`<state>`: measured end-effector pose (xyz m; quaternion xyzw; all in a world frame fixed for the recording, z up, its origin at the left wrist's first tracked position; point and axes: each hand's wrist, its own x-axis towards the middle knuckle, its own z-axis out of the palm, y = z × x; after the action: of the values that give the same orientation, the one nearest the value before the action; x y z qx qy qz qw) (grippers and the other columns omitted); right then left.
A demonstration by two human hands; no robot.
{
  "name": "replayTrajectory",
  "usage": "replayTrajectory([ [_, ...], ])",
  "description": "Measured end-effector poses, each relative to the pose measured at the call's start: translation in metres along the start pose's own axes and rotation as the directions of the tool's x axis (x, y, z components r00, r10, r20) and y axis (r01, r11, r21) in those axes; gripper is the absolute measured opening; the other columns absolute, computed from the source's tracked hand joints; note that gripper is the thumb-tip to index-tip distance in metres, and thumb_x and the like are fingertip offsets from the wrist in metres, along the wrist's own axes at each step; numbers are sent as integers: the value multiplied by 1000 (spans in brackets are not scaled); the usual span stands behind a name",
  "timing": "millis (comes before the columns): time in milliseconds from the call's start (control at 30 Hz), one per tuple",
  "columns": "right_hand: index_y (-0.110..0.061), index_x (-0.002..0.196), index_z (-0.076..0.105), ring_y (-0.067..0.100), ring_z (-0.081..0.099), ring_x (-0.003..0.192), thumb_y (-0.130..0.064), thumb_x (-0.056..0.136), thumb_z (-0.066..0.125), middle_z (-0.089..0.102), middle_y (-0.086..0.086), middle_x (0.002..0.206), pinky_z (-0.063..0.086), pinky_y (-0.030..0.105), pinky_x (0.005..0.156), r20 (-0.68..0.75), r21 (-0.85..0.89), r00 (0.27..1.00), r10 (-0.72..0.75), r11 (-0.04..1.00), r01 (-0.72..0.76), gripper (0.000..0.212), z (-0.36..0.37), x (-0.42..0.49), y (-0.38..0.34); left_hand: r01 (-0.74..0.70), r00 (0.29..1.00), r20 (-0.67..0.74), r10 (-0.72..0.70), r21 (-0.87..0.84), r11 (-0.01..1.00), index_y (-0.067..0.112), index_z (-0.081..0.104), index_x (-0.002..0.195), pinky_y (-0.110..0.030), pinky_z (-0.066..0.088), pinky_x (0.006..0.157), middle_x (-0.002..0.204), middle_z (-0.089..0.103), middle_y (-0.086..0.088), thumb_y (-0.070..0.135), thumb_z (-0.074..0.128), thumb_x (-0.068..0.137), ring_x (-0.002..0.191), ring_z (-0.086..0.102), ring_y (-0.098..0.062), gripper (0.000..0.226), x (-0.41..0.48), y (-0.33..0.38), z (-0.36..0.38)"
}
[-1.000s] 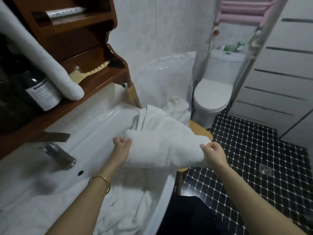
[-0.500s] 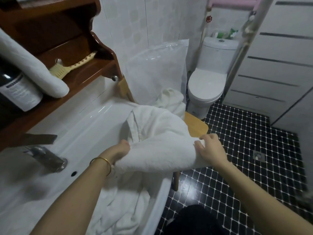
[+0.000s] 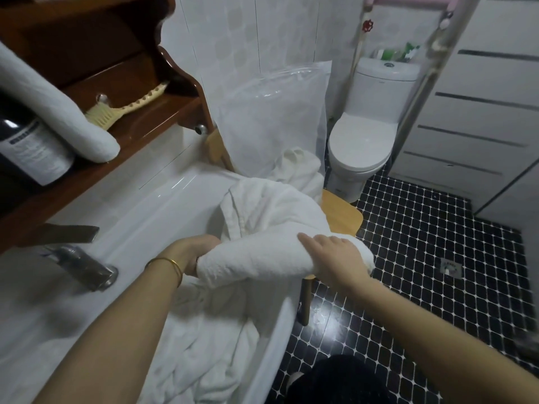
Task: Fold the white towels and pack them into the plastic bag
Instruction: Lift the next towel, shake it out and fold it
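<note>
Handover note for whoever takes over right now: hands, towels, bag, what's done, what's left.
Left hand grips the left end of the folded towel. Right hand lies flat on its right end, over the sink edge.
Plastic bag stands upright on the wooden chair beyond the sink; contents unclear.
Done: this towel is folded into a thick bundle, not yet bagged.
Left: bag it, then fold and bag the loose towels in the sink and the crumpled towel in front of the bag.

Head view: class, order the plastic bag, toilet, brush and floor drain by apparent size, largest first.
The plastic bag and toilet look about alike; the toilet stands farther back, so I won't rank them.
Then the brush.
Smallest, the floor drain.
</note>
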<state>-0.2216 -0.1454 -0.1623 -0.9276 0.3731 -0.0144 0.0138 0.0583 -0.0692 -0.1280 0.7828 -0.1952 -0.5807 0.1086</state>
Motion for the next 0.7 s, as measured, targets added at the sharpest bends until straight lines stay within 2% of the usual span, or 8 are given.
replayTrajectory([
  [100,-41,126,44,25,61,98,-36,76,59,63,-6,106,44,33,71,67,41,997,-38,999,35,53,-28,21,10,-87,995,34,96,-208,974,1,59,112,-31,55,64,95,72,-12,24,51,96,83,68,-26,29,-4,-4,-8],
  [200,-41,116,54,21,62,93,-30,69,63,67,-8,98,48,32,70,200,128,978,-57,991,32,49,-51,39,13,-366,928,-82,363,-385,847,21,48,121,-32,56,69,123,52,-4,30,58,94,95,60,-17,31,-6,-18,-16],
  [333,-23,105,64,20,58,86,-20,53,64,64,-3,89,45,30,67,447,397,892,-71,909,-126,51,-75,61,21,-670,738,-194,647,-92,737,35,21,145,-17,46,84,139,29,9,21,83,70,121,43,-14,98,-7,-45,-24],
  [433,-6,97,63,25,62,86,-4,50,59,66,9,90,53,38,74,561,599,817,-133,746,-290,47,-81,73,29,-695,706,-161,690,31,718,42,9,146,-12,50,77,138,27,14,13,86,66,116,47,-5,115,-6,-53,-25],
  [500,0,95,63,27,62,77,9,55,55,65,12,82,53,37,67,626,643,763,-157,658,-392,41,-80,79,33,-690,705,-169,689,58,721,37,13,146,-14,50,74,131,37,15,14,86,65,108,51,0,111,-2,-52,-22],
  [567,3,80,64,22,62,63,21,62,51,65,11,68,52,28,58,685,616,711,-161,649,-446,28,-75,84,34,-689,720,-163,675,-47,724,22,37,136,-18,51,79,123,54,11,16,86,61,108,57,-8,90,7,-48,-21],
  [633,0,63,63,14,60,50,13,57,58,63,4,55,50,20,50,733,563,668,-130,668,-487,16,-72,87,36,-644,765,-99,636,-126,755,18,56,123,-27,52,88,116,67,2,21,84,57,111,61,-16,72,14,-45,-19],
  [700,-4,56,64,17,59,47,1,45,61,60,8,54,50,22,51,776,528,625,-87,632,-567,12,-68,88,37,-607,790,-39,611,-187,773,22,65,112,-26,53,86,109,71,2,30,84,58,107,65,-15,58,22,-45,-17],
])
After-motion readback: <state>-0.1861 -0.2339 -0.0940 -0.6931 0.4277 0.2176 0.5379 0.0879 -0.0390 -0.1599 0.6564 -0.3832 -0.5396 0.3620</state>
